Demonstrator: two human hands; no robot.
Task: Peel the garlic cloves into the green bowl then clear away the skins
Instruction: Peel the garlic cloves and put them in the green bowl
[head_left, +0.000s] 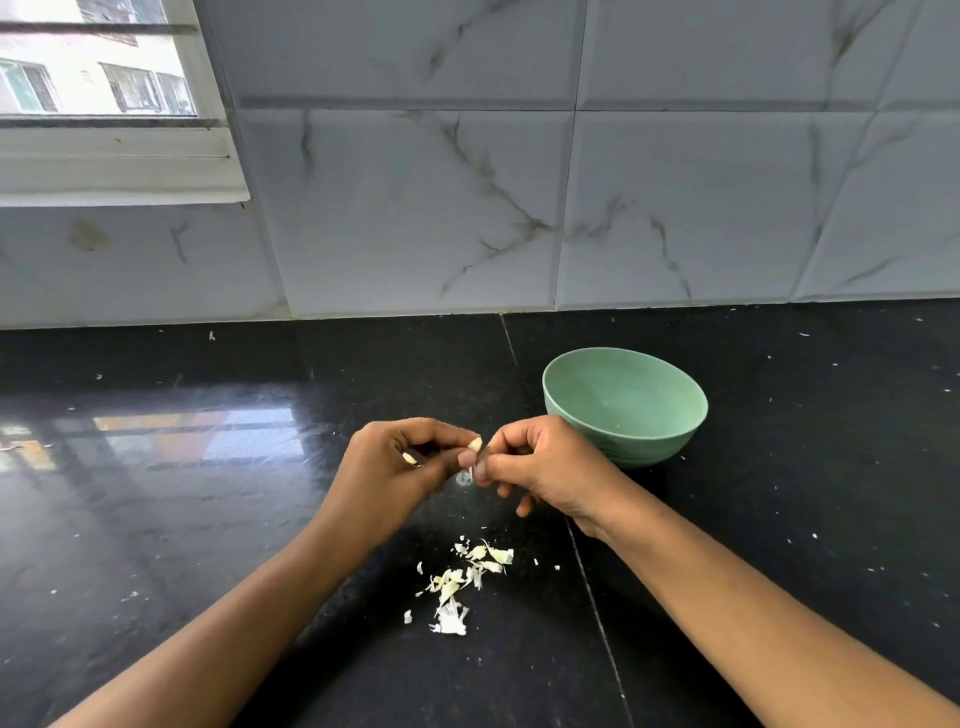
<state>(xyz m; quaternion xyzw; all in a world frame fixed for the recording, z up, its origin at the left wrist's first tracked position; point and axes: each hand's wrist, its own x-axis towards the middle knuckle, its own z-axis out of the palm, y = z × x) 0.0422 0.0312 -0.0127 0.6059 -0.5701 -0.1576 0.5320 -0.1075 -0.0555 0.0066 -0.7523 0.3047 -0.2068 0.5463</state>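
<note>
The risk we see now is that the garlic clove (475, 444) slips from our fingertips, because it is small and we hold it only at its ends. It hangs in the air just left of the green bowl (649, 447), not above it, so it would fall on the black table (208, 493) and not into the bowl. Another risk concerns the skins (467, 577). They lie in a loose heap on the table, in front of the bowl and to its left, and they look light and dry, so a quick move of an arm could scatter them.

Our left hand (400, 467), left of the bowl, has its fingers curled, and thumb and forefinger pinch the clove. A small pale piece shows deeper in this hand; we cannot tell if it is another clove. Our right hand (540, 467), just in front of the bowl's left side, is curled too and nips the other end of the clove. The bowl looks empty inside.
</note>
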